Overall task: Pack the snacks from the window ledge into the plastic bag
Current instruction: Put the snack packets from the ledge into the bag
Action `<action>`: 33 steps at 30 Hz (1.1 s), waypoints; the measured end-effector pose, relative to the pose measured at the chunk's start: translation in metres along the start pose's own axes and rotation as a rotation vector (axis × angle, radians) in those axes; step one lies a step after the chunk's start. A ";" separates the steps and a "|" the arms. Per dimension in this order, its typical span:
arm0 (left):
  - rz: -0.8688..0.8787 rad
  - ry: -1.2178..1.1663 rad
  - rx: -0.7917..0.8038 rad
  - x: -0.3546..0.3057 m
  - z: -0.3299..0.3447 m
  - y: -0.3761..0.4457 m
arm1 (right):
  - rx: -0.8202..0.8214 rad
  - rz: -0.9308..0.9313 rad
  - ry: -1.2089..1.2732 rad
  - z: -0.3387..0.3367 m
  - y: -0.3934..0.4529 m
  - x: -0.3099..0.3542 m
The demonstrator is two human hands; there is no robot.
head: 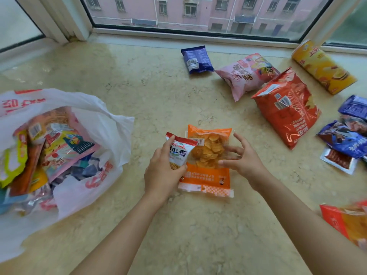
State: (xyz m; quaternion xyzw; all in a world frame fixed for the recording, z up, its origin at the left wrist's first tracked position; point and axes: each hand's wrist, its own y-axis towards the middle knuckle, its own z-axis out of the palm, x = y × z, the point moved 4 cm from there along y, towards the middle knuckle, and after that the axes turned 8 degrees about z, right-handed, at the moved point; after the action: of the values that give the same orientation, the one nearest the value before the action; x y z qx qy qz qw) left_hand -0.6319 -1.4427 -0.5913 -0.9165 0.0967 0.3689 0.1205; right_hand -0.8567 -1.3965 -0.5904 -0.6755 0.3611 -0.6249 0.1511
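left hand (161,171) grips noodle packet (179,152), chinese print; right hand (241,158) spread, empty, over orange chip bag (208,175).

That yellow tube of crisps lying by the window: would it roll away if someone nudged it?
Probably. The yellow tube lies on its side on the smooth marble ledge, so a sideways push would likely roll it. It looks stiff, so it should hold its shape when gripped, unlike the puffy pink bag beside it.
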 end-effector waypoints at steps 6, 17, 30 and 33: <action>-0.001 -0.044 0.030 0.008 -0.009 -0.007 | 0.025 -0.006 0.181 0.029 -0.015 -0.006; 0.048 0.161 -0.194 0.024 -0.118 -0.041 | 0.146 -0.072 0.198 0.072 -0.070 0.031; -0.057 0.703 -0.299 0.147 -0.259 -0.046 | 0.432 -0.063 0.168 0.221 -0.101 0.089; -0.113 0.804 -0.252 0.174 -0.265 -0.039 | 0.427 -0.035 0.184 0.258 -0.095 0.094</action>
State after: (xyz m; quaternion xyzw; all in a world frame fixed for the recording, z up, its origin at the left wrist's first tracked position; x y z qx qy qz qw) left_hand -0.3249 -1.4988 -0.5218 -0.9989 0.0399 -0.0160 -0.0199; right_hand -0.5863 -1.4577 -0.5040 -0.5744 0.2212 -0.7487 0.2461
